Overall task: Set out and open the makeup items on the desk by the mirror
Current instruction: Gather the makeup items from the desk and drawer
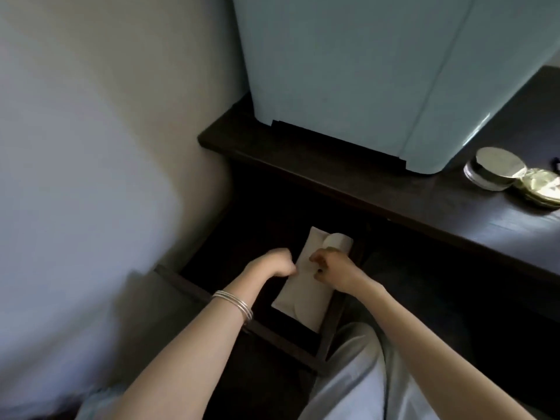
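Observation:
A white soft pouch (298,295) lies in the open dark drawer (291,344) under the desk. A white rounded item (338,240) sits at the pouch's far end. My left hand (271,265), with silver bangles on the wrist, is curled at the pouch's left edge; its fingertips are hidden. My right hand (328,266) is curled over the pouch's upper part and seems to pinch it. On the desk top (454,213) at the right stand a round silver-lidded compact (492,168) and a gold shiny item (539,187) touching it.
A large pale-blue box (363,71) stands on the desk's back left corner. A pale wall runs along the left. My legs in light trousers (357,374) are below the drawer. A small dark object (556,163) shows at the right edge.

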### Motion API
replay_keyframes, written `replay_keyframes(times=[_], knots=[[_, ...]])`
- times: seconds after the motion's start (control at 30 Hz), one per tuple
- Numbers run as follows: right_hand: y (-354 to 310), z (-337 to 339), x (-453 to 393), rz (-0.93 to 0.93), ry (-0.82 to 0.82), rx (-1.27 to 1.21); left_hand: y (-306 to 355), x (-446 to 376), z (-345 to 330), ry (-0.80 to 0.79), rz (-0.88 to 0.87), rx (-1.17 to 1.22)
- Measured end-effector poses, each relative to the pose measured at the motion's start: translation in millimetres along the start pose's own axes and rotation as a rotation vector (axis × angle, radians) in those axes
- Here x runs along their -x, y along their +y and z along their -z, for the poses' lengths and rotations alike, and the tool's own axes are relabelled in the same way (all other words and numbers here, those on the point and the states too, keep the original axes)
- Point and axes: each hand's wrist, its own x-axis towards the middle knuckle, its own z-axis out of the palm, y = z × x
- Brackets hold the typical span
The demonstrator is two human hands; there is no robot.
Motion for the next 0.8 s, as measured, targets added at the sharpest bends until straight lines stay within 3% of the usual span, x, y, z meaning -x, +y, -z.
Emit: replay_keyframes(times=[0.27, 0.37, 0.53, 0.67, 0.8], knots=[[5, -3, -9, 0.005, -0.009, 0.038, 11, -43, -32, -0.040, 0.122, 0.059], [2, -3, 2, 0.036, 0.021, 0.020, 11, -43, -36, 0.029, 0.159, 0.081], [-4, 20, 35, 0.063, 0.105, -0.042, 24, -5, -11, 0.157, 0.045, 0.137], [-14, 41, 68, 0.095, 0.184, -0.036, 16, 59, 34, 0.055, -0.102, 0.434], [-37, 49, 103, 0.107, 0.223, -0.323, 14, 125, 61, -0.040, -0.179, 0.430]])
